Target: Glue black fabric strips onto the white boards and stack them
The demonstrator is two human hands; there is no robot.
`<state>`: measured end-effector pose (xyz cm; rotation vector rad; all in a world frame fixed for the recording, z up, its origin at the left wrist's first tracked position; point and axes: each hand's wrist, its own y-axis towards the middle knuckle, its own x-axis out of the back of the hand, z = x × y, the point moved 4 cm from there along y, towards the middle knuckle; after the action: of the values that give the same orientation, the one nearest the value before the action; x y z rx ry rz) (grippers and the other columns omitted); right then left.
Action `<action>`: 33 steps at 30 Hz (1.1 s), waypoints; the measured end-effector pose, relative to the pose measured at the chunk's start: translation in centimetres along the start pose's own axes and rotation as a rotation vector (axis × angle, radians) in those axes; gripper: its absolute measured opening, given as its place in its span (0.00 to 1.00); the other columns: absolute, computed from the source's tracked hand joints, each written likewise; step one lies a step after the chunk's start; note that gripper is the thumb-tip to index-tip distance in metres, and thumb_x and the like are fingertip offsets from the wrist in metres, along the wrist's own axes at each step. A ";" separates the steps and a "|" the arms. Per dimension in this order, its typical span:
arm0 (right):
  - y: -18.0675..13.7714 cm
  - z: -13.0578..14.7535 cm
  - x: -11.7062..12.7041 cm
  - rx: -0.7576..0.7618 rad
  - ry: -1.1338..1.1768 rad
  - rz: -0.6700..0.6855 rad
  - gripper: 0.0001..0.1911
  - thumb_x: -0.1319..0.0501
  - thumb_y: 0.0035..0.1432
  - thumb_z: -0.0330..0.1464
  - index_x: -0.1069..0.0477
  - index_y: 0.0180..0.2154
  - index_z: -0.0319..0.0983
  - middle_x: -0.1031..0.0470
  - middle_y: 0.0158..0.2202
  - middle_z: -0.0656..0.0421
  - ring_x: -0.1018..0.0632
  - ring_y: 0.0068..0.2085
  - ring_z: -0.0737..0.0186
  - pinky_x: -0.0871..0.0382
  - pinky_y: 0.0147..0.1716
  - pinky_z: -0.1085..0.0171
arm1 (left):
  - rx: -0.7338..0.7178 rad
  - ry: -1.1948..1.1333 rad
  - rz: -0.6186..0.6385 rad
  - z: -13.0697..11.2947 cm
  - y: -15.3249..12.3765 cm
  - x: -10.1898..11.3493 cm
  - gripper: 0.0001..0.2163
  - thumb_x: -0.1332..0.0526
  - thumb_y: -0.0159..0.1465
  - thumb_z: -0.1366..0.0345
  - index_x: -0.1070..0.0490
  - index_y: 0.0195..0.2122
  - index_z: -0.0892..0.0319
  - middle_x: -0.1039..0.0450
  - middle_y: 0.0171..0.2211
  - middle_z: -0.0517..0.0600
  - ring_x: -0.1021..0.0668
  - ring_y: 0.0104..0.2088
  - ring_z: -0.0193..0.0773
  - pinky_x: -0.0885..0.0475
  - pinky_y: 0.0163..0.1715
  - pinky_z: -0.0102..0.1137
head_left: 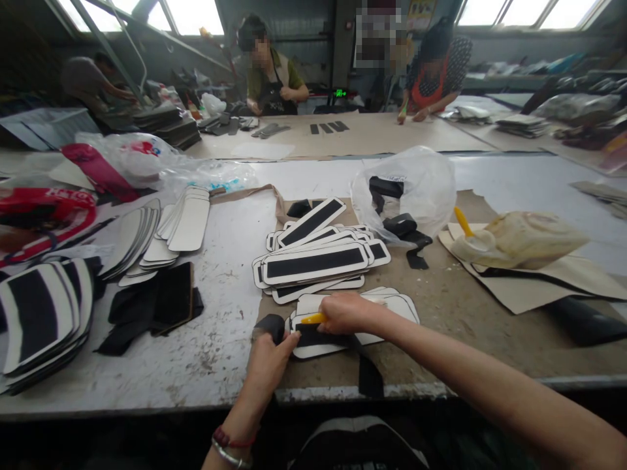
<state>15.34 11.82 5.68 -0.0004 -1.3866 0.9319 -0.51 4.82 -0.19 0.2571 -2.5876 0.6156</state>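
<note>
My right hand (345, 313) is closed around a yellow-handled tool (313, 318); its working end cannot be made out. It is over a white rounded panel (306, 352) near the table's front edge. A black strip (318, 336) lies along that panel, and its loose end (371, 377) hangs toward the edge. At the panel's left end, my left hand (272, 356) grips a folded or rolled part of black strip (271, 326), thumb against the panel. Just beyond, white panels with black strips (316, 262) lie in a loose pile. More white panels (401, 303) rest under my right wrist.
Left are stacks of white panels (189, 225), strip-faced panels (42, 307) and a dark phone-like slab (174, 297). A clear plastic bag (431, 189) holds black strips. A cut-open plastic jug (533, 238) with a yellow handle stands right. Two people work at the far table (367, 134).
</note>
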 end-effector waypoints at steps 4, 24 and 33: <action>-4.0 -4.4 0.3 -0.085 0.066 0.017 0.14 0.39 0.53 0.41 0.22 0.34 0.37 0.21 0.30 0.52 0.23 0.32 0.56 0.41 0.25 0.67 | 0.049 -0.038 0.012 0.5 -0.7 0.9 0.17 0.40 0.45 0.47 0.36 0.20 0.57 0.43 0.16 0.42 0.38 0.21 0.34 0.42 0.22 0.30; -9.7 -10.9 -3.4 -0.610 0.160 -0.201 0.18 0.45 0.60 0.44 0.30 0.45 0.39 0.22 0.41 0.50 0.23 0.45 0.49 0.36 0.37 0.62 | 0.155 0.021 0.011 1.7 -1.4 1.4 0.21 0.39 0.48 0.43 0.37 0.19 0.57 0.44 0.15 0.42 0.40 0.18 0.33 0.44 0.20 0.28; -8.7 -11.9 -3.8 -0.628 0.180 -0.180 0.17 0.42 0.59 0.43 0.30 0.45 0.41 0.22 0.40 0.52 0.22 0.44 0.50 0.37 0.35 0.62 | 0.123 0.052 0.021 1.7 -1.2 1.4 0.20 0.38 0.49 0.43 0.36 0.19 0.56 0.44 0.15 0.43 0.40 0.19 0.35 0.44 0.20 0.29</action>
<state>30.35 10.07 4.06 -0.4172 -1.4314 0.3121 -2.09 2.85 -0.45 0.2502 -2.5093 0.7797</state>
